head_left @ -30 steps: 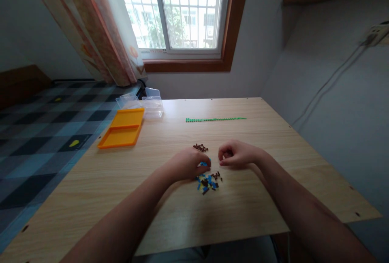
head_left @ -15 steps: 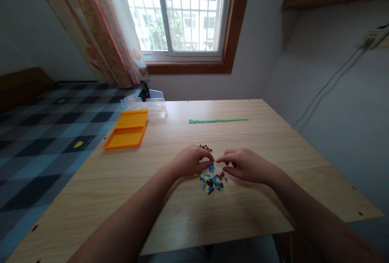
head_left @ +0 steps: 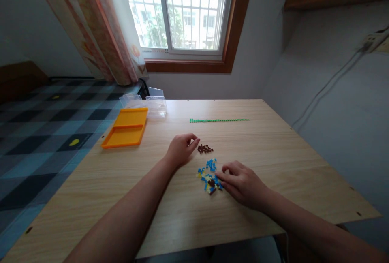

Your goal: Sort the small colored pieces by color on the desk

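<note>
My left hand [head_left: 181,149] rests at the left edge of a small pile of brown toy bricks [head_left: 205,148]. Its thumb and forefinger come together beside them; whatever may be between the tips is too small to make out. Closer to me lies a mixed heap of blue, yellow and brown bricks [head_left: 209,182], with a cluster of blue bricks [head_left: 210,165] at its far side. My right hand [head_left: 240,182] reaches in from the right, fingers stretched out and apart, the tips touching the heap's right side and covering part of it.
A row of small green bricks [head_left: 219,120] runs across the far part of the wooden table [head_left: 258,141]. At the back left are an orange two-part tray [head_left: 129,127] and clear plastic containers [head_left: 156,107]. A checked bed [head_left: 60,133] adjoins the table's left side.
My left hand has moved away and left, from the mixed heap to the brown pile, uncovering it. My right hand has come nearer to me and down onto the heap's right side.
</note>
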Motion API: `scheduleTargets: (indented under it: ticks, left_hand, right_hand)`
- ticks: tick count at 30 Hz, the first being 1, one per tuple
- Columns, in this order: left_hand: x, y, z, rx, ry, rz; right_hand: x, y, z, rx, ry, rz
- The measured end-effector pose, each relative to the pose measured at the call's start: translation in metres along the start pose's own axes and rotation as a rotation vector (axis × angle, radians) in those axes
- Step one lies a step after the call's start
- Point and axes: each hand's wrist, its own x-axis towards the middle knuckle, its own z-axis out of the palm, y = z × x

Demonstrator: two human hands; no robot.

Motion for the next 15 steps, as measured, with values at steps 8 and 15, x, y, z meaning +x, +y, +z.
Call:
scheduleTargets:
  ticks: [8, 15]
  left_hand:
    - [0.0004, -0.0047, 0.0027, -0.082, -0.007, -0.019]
    - [0.0014, -0.0068, 0.0036, -0.102, 0.012, -0.027]
  right_hand:
    - [-0.0027, 0.0025, 0.004, -0.029, 0.049, 0.048]
    - [-0.002, 0.0069, 0.0042, -0.007, 0.067, 0.062]
